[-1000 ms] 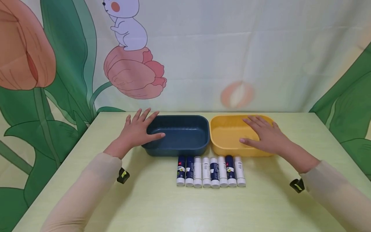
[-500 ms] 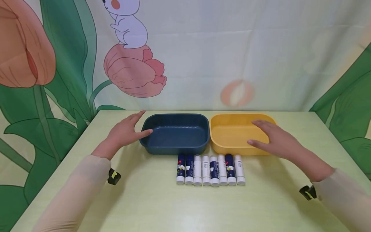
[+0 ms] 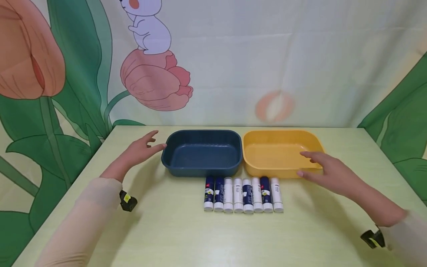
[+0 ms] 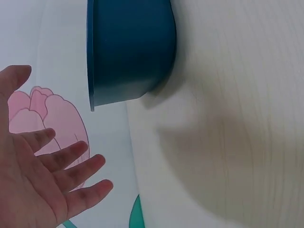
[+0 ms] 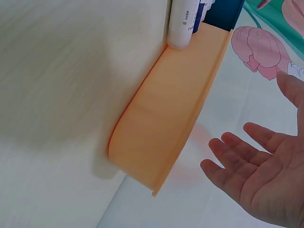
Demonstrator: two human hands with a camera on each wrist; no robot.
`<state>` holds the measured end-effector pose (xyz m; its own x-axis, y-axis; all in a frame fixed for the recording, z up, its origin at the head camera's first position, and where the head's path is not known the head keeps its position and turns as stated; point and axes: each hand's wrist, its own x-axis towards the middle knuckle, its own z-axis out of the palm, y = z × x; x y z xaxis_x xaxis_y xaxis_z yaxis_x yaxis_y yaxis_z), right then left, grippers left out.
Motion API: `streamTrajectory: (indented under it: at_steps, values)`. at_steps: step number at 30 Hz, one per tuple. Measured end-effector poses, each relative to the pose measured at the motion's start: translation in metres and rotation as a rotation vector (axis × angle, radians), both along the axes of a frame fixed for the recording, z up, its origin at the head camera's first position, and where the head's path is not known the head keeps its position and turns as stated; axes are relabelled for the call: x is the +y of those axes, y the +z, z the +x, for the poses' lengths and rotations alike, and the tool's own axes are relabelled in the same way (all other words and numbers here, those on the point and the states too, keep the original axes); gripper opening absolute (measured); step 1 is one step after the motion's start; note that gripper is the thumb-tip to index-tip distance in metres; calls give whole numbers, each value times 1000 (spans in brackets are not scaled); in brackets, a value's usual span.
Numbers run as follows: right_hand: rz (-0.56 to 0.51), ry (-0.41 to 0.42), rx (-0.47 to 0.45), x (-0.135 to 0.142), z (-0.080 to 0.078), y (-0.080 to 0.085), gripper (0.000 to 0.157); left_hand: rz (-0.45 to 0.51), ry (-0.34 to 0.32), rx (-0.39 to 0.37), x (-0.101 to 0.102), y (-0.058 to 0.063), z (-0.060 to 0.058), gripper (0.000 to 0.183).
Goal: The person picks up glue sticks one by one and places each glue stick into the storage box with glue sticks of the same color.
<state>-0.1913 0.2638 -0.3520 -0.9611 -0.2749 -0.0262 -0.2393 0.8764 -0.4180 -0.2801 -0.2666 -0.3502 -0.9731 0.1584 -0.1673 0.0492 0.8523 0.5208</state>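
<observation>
My left hand (image 3: pixel 140 151) hovers at the left end of a dark blue bin (image 3: pixel 203 172), its thumb tip overlapping the rim in the head view. In the left wrist view its fingers are spread and hold nothing. Over the right end of a yellow bin (image 3: pixel 267 172) hangs my right hand (image 3: pixel 333 174), fingers loosely extended and nothing in them. In front of the two bins lies a row of several glue sticks, some navy such as the leftmost glue stick (image 3: pixel 209 193), others white such as the rightmost glue stick (image 3: pixel 276 194).
The bins stand side by side near the back of a pale green table (image 3: pixel 233 237). Behind the table hangs a cloth backdrop (image 3: pixel 227 74) printed with tulips and a white animal. A dark device is strapped at each wrist.
Both hands have drawn apart and toward me: the left from over the blue bin to its left side, the right toward the yellow bin's front right corner. Bins and glue sticks stay put.
</observation>
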Motion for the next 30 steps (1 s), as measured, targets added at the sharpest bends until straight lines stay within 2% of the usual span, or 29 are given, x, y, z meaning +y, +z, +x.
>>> streamTrajectory:
  at_steps: [4, 9, 11, 19, 27, 30]
  values:
    - [-41, 8, -13, 0, 3, -3, 72, 63, 17, -89, -2, -1, -4, 81]
    - [-80, 10, -40, -1, 6, -8, 67, 249, 25, -255, -4, -1, -6, 77]
    - [-95, 6, -57, -2, 7, -10, 66, 309, 21, -300, -6, -3, -7, 75]
    - [-188, -29, -179, -9, 11, -18, 66, 495, 50, -415, -6, -17, -12, 69]
    - [-401, -85, -319, -20, 12, -32, 67, 608, 101, -472, -1, -28, -17, 68]
    - [-445, -98, -354, -25, 13, -39, 69, 651, 122, -490, 1, -32, -18, 67]
